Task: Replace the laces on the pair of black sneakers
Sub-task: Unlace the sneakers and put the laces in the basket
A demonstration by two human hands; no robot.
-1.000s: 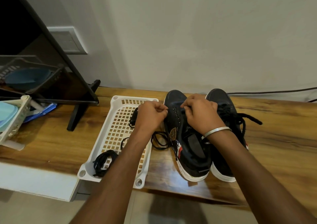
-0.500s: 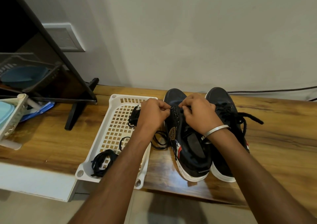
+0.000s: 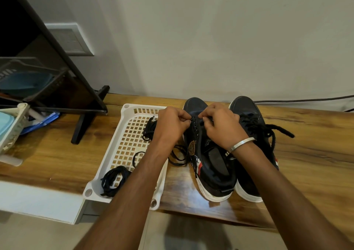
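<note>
Black sneakers stand side by side on the wooden bench [image 3: 306, 135], toes to the wall, just right of the white tray [image 3: 122, 135]. Left shoe [image 3: 210, 165], nearest the tray, has bare upper eyelets and an open tongue; right shoe [image 3: 249, 112], touching it on the far side from the tray, carries a thick black lace [image 3: 275, 133] hanging loose over its outer side. Left hand [image 3: 170, 123] and right hand [image 3: 222, 127] meet over the front eyelets of the left shoe, fingers curled and tips pinched narrow, each apparently on an end of a thin lace [image 3: 179, 155]; the ends themselves are too small to confirm. Slack from this lace loops on the bench between tray and left shoe. Two more lace bundles lie in the tray: one [image 3: 113, 179] at its near corner, one [image 3: 148, 129] toward its far end.

Step in hand, judged: threading the lowest eyelet pair of the left shoe. Next move calls for drawing both ends through, evening them, then crossing upward. Right shoe seems not yet relaced.
</note>
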